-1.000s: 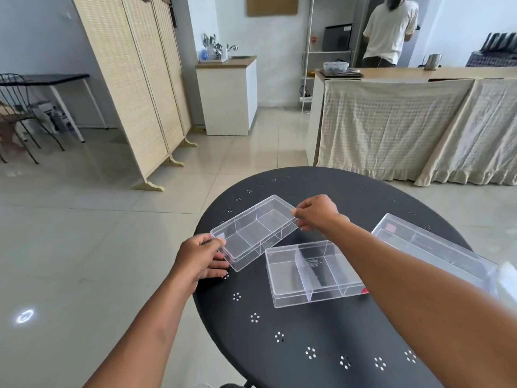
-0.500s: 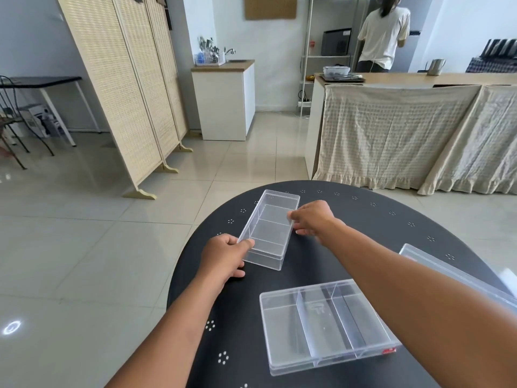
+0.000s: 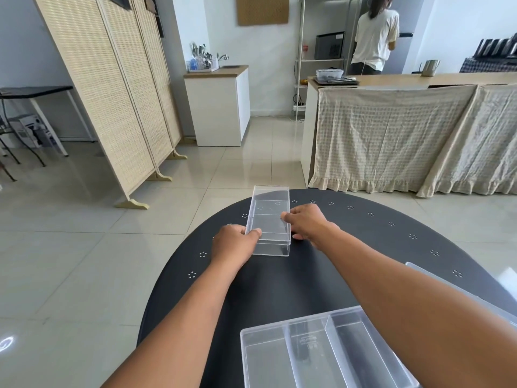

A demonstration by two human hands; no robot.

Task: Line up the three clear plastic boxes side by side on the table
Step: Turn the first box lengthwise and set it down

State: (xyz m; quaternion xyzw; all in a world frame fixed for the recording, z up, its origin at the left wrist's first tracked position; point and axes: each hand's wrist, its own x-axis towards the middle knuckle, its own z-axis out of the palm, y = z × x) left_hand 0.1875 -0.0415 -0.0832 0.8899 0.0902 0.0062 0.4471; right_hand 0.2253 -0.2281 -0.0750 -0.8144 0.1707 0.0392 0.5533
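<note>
A small clear plastic box (image 3: 270, 219) with inner dividers lies on the far left part of the round black table (image 3: 363, 247), its long side pointing away from me. My left hand (image 3: 233, 245) grips its near left corner and my right hand (image 3: 306, 221) grips its right long side. A second clear divided box (image 3: 316, 351) lies close to me at the bottom of the view, partly under my right forearm. Only a strip of the third clear box (image 3: 458, 289) shows at the right, behind that forearm.
The table has small perforated patterns and its edge curves off to the left over a tiled floor. Beyond stand a folding wicker screen (image 3: 112, 88), a white cabinet (image 3: 221, 107) and a cloth-draped counter (image 3: 405, 135). A person (image 3: 373, 35) stands at the back, facing away.
Both hands have turned the small box from a slant to point straight away and pushed it toward the table's far edge. My view has tilted up, so the other boxes sit lower.
</note>
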